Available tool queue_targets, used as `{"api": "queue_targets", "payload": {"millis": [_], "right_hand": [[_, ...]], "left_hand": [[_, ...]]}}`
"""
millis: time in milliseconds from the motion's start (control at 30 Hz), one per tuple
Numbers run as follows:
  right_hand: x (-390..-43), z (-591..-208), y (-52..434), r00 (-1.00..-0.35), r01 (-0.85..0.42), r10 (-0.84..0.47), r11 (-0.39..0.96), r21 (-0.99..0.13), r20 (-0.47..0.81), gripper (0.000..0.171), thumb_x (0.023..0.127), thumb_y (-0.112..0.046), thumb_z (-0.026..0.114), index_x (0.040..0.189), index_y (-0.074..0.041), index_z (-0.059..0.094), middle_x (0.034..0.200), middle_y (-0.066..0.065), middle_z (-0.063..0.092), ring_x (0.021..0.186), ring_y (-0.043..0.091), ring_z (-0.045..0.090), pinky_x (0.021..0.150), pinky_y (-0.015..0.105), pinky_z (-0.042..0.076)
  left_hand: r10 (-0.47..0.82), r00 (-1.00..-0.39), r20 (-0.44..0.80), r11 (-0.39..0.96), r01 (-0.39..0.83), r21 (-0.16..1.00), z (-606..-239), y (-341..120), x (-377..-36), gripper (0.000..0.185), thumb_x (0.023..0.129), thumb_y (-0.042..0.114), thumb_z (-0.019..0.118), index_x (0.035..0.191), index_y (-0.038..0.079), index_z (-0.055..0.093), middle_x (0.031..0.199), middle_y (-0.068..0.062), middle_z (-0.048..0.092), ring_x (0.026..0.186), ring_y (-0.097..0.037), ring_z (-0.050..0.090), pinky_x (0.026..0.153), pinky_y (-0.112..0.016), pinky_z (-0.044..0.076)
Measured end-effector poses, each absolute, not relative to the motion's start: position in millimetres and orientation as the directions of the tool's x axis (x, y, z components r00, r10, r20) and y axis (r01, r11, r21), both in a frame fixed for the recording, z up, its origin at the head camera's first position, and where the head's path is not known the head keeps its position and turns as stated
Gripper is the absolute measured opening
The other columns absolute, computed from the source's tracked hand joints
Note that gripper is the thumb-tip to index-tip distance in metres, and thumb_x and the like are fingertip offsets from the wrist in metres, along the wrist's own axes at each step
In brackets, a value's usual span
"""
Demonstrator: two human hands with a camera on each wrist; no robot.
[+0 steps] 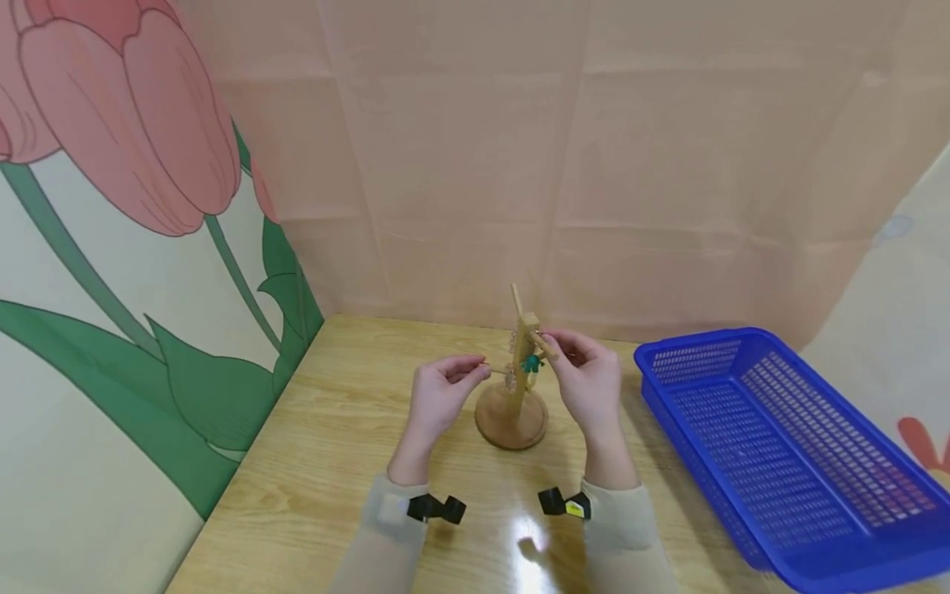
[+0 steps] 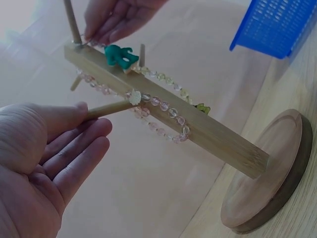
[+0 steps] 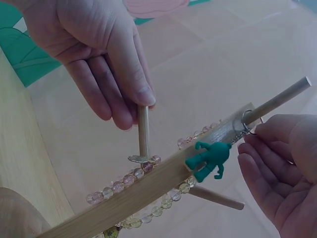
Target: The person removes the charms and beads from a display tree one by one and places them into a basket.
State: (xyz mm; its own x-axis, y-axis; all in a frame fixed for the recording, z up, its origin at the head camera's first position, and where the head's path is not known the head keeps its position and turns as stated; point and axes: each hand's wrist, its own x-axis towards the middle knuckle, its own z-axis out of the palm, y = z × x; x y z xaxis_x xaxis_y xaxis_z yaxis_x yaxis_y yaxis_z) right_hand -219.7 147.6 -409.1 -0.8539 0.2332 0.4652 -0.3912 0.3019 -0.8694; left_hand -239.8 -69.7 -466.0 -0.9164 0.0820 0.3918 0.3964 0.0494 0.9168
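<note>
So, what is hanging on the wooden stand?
On the wooden stand hang bead bracelets and a green figure on a keyring. The left hand pinches one peg; the right hand covers the keyring's far side.

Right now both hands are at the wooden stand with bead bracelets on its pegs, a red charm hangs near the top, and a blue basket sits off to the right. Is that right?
Not quite: the charm is green, not red, as the right wrist view shows plainly. The rest holds: both hands, left and right, are at the stand with bead bracelets on its pegs, and the blue basket sits to the right.
</note>
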Motion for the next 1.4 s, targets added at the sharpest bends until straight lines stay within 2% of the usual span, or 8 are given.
{"api": "queue_targets", "payload": {"millis": [400, 533, 733, 900, 1100, 1267, 1400], "right_hand": [[-217.3, -402.2, 149.6, -0.837, -0.445, 0.234, 0.235, -0.864, 0.495, 0.013, 0.1, -0.011, 0.079, 0.106, 0.001, 0.081, 0.099, 0.017, 0.079, 0.08, 0.009, 0.071, 0.068, 0.015, 0.06], [-212.2, -400.9, 145.8, -0.829, -0.464, 0.244, 0.199, -0.863, 0.503, 0.013, 0.101, -0.009, 0.077, 0.106, 0.002, 0.08, 0.098, 0.014, 0.079, 0.08, 0.012, 0.072, 0.069, 0.017, 0.061], [-202.1, -400.1, 137.0, -0.826, -0.478, 0.293, 0.092, -0.874, 0.482, 0.013, 0.102, -0.004, 0.074, 0.108, 0.007, 0.077, 0.098, 0.005, 0.079, 0.085, 0.016, 0.075, 0.079, 0.026, 0.066], [-193.6, -399.4, 133.8, -0.807, -0.493, 0.33, 0.082, -0.866, 0.49, 0.011, 0.1, 0.001, 0.074, 0.107, 0.009, 0.077, 0.094, 0.001, 0.079, 0.08, 0.012, 0.075, 0.074, 0.021, 0.065], [-185.0, -402.5, 133.5, -0.805, -0.494, 0.328, 0.091, -0.865, 0.495, 0.01, 0.1, 0.003, 0.074, 0.108, 0.007, 0.078, 0.093, 0.001, 0.079, 0.081, 0.013, 0.076, 0.076, 0.022, 0.065], [-180.4, -405.1, 133.9, -0.777, -0.543, 0.318, 0.1, -0.834, 0.543, 0.01, 0.1, 0.004, 0.074, 0.108, 0.007, 0.078, 0.094, 0.003, 0.079, 0.082, 0.013, 0.076, 0.075, 0.021, 0.065], [-176.4, -403.0, 135.3, -0.759, -0.586, 0.313, 0.054, -0.808, 0.572, 0.01, 0.099, 0.007, 0.073, 0.107, 0.01, 0.077, 0.096, 0.006, 0.079, 0.084, 0.013, 0.076, 0.077, 0.021, 0.065]], "left_hand": [[0.083, -0.916, 0.392, 0.048, 0.396, 0.917, -465.3, -67.1, -245.7, 0.017, 0.096, 0.007, 0.082, 0.11, -0.003, 0.081, 0.099, -0.011, 0.081, 0.09, -0.023, 0.08, 0.082, -0.029, 0.067], [0.077, -0.916, 0.395, 0.05, 0.399, 0.916, -464.5, -66.9, -246.4, 0.017, 0.096, 0.007, 0.082, 0.109, -0.004, 0.081, 0.099, -0.012, 0.081, 0.09, -0.024, 0.08, 0.082, -0.028, 0.067], [0.061, -0.913, 0.402, 0.053, 0.406, 0.913, -463.3, -67.0, -246.1, 0.014, 0.097, 0.007, 0.081, 0.108, -0.002, 0.081, 0.098, -0.011, 0.082, 0.09, -0.025, 0.08, 0.082, -0.029, 0.067], [0.054, -0.918, 0.392, 0.056, 0.395, 0.917, -465.4, -66.9, -246.9, 0.015, 0.097, 0.007, 0.081, 0.108, -0.004, 0.08, 0.097, -0.009, 0.082, 0.09, -0.023, 0.08, 0.082, -0.029, 0.067], [0.031, -0.914, 0.405, 0.067, 0.406, 0.911, -468.7, -65.8, -247.2, 0.016, 0.096, 0.007, 0.082, 0.106, -0.006, 0.08, 0.095, -0.009, 0.082, 0.088, -0.024, 0.08, 0.079, -0.027, 0.067], [0.012, -0.91, 0.415, 0.095, 0.414, 0.905, -470.1, -65.5, -243.4, 0.011, 0.094, 0.006, 0.084, 0.102, -0.002, 0.083, 0.092, -0.007, 0.082, 0.085, -0.024, 0.08, 0.074, -0.024, 0.065], [0.001, -0.909, 0.416, 0.11, 0.414, 0.904, -470.2, -65.5, -242.4, 0.012, 0.094, 0.01, 0.085, 0.101, 0.0, 0.083, 0.091, -0.005, 0.082, 0.083, -0.021, 0.08, 0.073, -0.023, 0.065]]}}
